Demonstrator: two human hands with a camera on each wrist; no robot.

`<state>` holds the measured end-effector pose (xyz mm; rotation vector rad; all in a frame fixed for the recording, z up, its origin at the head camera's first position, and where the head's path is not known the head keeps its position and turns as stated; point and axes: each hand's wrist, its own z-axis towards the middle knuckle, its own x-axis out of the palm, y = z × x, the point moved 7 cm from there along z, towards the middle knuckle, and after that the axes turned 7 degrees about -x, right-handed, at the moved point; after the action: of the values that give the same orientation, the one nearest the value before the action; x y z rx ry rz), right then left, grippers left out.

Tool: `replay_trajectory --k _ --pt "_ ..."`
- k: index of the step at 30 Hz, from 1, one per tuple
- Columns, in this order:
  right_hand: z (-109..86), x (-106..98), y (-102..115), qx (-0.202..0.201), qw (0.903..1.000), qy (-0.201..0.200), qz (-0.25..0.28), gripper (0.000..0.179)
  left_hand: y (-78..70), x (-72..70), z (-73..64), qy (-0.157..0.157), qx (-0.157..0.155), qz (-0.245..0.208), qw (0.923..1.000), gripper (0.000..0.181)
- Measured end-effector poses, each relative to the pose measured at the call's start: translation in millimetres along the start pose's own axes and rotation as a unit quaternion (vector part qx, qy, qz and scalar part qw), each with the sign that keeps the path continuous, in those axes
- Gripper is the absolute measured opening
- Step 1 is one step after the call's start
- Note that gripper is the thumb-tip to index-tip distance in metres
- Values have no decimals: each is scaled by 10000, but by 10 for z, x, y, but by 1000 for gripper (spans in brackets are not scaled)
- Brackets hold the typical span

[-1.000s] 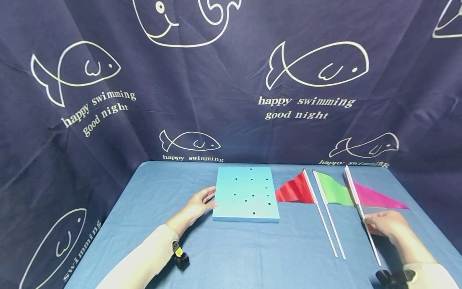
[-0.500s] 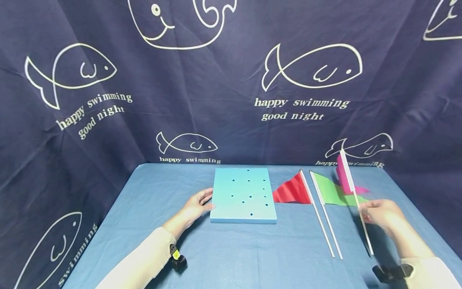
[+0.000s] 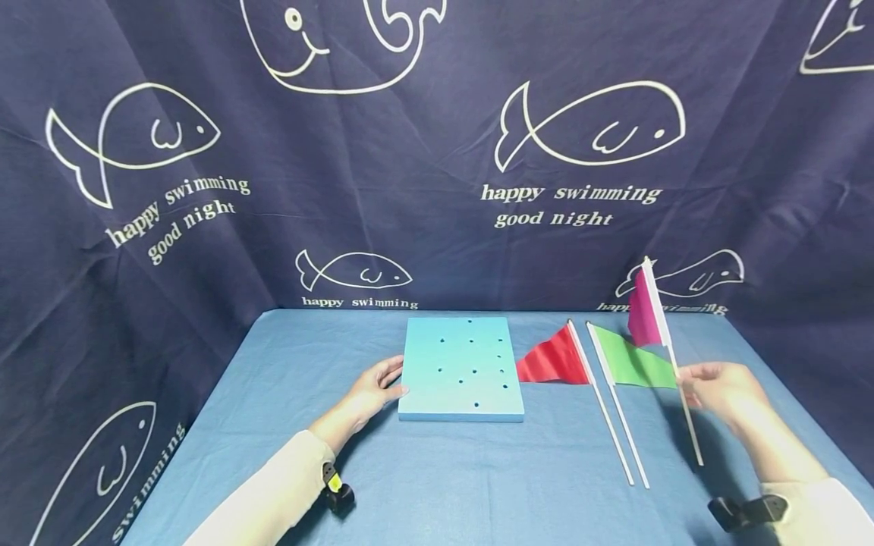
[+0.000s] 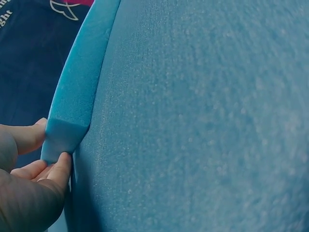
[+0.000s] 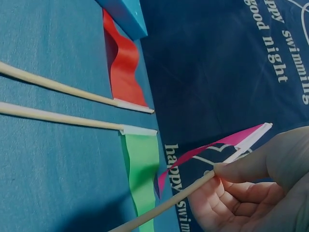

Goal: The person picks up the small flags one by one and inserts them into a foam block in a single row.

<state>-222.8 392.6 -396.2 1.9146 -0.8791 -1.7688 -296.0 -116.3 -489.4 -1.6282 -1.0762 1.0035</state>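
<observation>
We see the magenta pennant flag [image 3: 642, 315] at the right of the frame, its thin stick [image 3: 691, 434] pinched between the thumb and fingers of the right hand [image 3: 725, 388], the top leaning toward upper left. Near the centre, the left hand [image 3: 372, 387] lightly grips the left edge of the light-blue board [image 3: 456, 353], which is dotted with small holes [image 3: 474, 371]. Between board and right hand, the red pennant flag [image 3: 556, 358] and green pennant flag [image 3: 638, 360] lie on the blue cloth [image 3: 437, 485]. We judge the step in hand to be holding the magenta flag raised while steadying the board; the next move seems to call for a secure pinch, control of the stick's tilt and clearance over the green flag.
</observation>
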Motion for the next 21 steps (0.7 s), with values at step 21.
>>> replay_trajectory --k 21 --pt "5 -3 484 -776 9949 -510 -392 42 -35 -6 -6 -3 170 315 9994 59"
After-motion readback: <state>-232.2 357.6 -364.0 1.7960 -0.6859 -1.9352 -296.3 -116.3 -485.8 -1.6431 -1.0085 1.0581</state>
